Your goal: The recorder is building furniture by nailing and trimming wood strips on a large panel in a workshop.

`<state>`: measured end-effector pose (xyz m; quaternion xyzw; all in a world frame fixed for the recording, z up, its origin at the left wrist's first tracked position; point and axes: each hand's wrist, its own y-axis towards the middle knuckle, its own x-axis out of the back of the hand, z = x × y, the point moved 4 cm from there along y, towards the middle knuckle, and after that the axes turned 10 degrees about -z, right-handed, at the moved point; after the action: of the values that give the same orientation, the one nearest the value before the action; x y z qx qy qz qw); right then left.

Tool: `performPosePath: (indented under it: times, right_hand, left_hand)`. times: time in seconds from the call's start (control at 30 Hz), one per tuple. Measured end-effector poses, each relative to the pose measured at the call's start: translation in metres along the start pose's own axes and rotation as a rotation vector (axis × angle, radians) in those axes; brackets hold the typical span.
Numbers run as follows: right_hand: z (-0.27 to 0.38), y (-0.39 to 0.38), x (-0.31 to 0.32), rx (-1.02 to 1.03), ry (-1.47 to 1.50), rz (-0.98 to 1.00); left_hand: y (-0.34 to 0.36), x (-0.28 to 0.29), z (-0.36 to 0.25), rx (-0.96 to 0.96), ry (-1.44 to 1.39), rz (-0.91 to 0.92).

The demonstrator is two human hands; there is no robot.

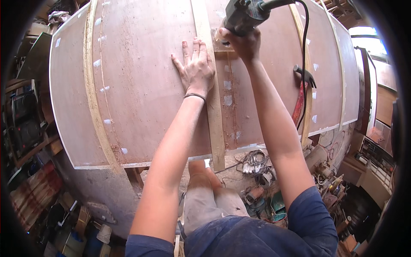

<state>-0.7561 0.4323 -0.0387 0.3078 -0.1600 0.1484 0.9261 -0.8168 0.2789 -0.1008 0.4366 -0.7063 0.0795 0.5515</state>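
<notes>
My left hand [197,68] lies with fingers spread on the pinkish-brown panel [145,85], its edge against a pale wooden strip [215,115]. Above and to the right, my right hand [244,45] is wrapped around a dark corded power tool [245,17], held over the panel beside that same strip. Its working end is partly hidden by my fingers, so its exact kind is unclear. A small wooden block [223,46] shows just below the tool. To the right of my right forearm lies a claw hammer [301,92] with a red handle.
More wooden strips [92,77] cross the panel, with white patches and sawdust between them. The tool's black cord [304,47] runs down past the hammer. Beneath the near edge, coiled cables [255,160] and power tools crowd the floor. Clutter lines both sides.
</notes>
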Motion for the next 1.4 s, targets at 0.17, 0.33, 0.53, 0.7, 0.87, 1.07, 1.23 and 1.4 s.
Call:
performPosePath:
  times: [0.17, 0.33, 0.53, 0.7, 0.87, 1.07, 1.23, 1.4]
  right_hand:
    - [-0.005, 0.026, -0.018, -0.071, 0.028, 0.016]
    - [-0.011, 0.057, -0.034, 0.0, 0.014, -0.01]
    - [-0.028, 0.095, -0.059, 0.022, -0.025, -0.009]
    - [-0.03, 0.114, -0.073, -0.017, 0.028, -0.005]
    - [-0.048, 0.152, -0.094, -0.037, 0.001, 0.016]
    - [-0.056, 0.184, -0.117, -0.081, 0.028, 0.037]
    - [-0.065, 0.213, -0.133, -0.073, 0.003, 0.003]
    - [-0.075, 0.244, -0.152, -0.008, -0.029, -0.006]
  left_hand:
    - [-0.001, 0.002, 0.001, 0.003, -0.002, 0.037]
    - [0.001, 0.005, 0.0, 0.006, 0.0, 0.07]
    - [0.003, 0.006, -0.003, 0.024, -0.02, 0.128]
    - [0.003, 0.009, 0.0, 0.033, -0.019, 0.159]
    - [0.003, 0.005, -0.001, 0.014, 0.017, 0.202]
    - [0.001, 0.004, 0.0, 0.028, 0.036, 0.268]
    - [0.002, 0.006, 0.0, 0.067, -0.018, 0.247]
    - [0.001, 0.008, 0.001, 0.06, -0.009, 0.272]
